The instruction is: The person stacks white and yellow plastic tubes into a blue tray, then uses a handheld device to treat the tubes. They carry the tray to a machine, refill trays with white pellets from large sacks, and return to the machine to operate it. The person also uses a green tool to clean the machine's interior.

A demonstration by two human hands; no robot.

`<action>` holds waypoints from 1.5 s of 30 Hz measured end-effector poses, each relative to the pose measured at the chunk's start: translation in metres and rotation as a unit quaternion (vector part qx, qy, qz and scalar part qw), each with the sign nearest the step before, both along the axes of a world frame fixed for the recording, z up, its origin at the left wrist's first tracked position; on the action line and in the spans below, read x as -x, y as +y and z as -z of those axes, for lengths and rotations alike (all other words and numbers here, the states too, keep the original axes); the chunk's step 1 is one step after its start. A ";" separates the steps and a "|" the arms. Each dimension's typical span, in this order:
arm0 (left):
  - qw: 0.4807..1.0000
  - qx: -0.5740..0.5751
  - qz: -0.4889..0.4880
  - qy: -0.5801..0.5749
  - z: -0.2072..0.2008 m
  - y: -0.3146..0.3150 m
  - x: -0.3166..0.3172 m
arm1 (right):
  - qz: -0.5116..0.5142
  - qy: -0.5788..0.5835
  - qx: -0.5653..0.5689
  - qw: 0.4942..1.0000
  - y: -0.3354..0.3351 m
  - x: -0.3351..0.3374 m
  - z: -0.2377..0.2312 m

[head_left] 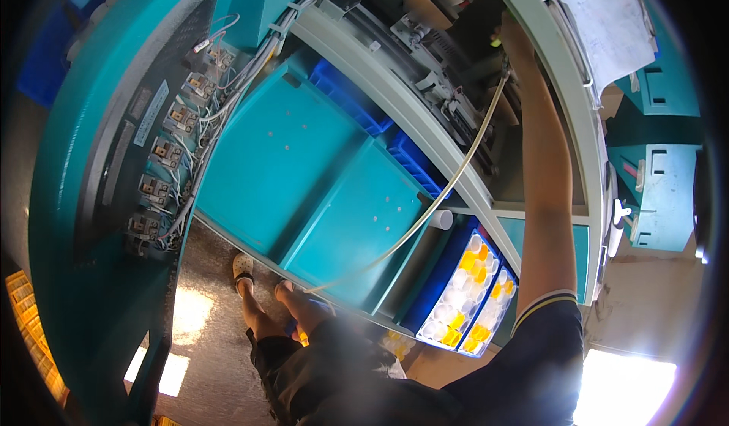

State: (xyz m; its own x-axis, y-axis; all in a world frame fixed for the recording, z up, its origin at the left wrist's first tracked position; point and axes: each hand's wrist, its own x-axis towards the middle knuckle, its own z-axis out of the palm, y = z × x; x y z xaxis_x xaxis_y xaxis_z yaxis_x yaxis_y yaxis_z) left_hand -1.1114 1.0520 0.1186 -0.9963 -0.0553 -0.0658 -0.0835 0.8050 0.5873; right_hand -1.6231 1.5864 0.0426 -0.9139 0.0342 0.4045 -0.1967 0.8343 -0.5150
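Note:
My right arm stretches up the right side into the dark interior of a machine. At its end, my right hand [518, 42] is closed around the fitting end of a pale, thin air hose [474, 149]. A metal fitting shows just below the hand, and a small yellow-green spot shows at the fingers; shadow hides the rest of what they hold. From there the hose curves down across the teal panel toward my legs. Beside the hand lie the machine's dark metal parts [440, 88] and a brown rounded piece [427, 8]. My left hand is out of view.
An open teal cabinet door with wired terminal blocks [167, 153] stands at left. Blue bins [467, 293] hold white and yellow plastic pieces below the machine. A blue tray [349, 96] sits behind the teal panel [304, 175]. Papers [607, 27] hang at upper right.

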 end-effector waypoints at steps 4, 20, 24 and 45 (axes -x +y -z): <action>0.997 0.062 0.020 0.037 -0.003 0.001 -0.004 | 0.024 -0.060 0.150 0.987 0.030 -0.108 0.013; 0.988 0.055 -0.130 -0.056 -0.023 0.063 -0.038 | 0.226 -0.124 0.158 0.953 0.171 -0.178 -0.006; 0.973 0.043 -0.188 -0.129 -0.041 0.086 -0.054 | 0.223 -0.081 0.151 0.960 0.161 -0.165 -0.011; 0.991 -0.028 -0.023 0.127 -0.058 0.201 -0.069 | 0.263 -0.025 0.005 0.964 0.135 -0.285 0.010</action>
State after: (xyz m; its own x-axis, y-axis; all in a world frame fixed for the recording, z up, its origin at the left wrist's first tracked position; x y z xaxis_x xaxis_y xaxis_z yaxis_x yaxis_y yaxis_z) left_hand -1.0427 1.2531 0.1766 -0.9777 -0.1047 0.1823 0.0364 0.7697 0.6374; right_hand -1.3382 1.7211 0.0329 -0.7870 0.5027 0.3576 0.2780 0.8065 -0.5218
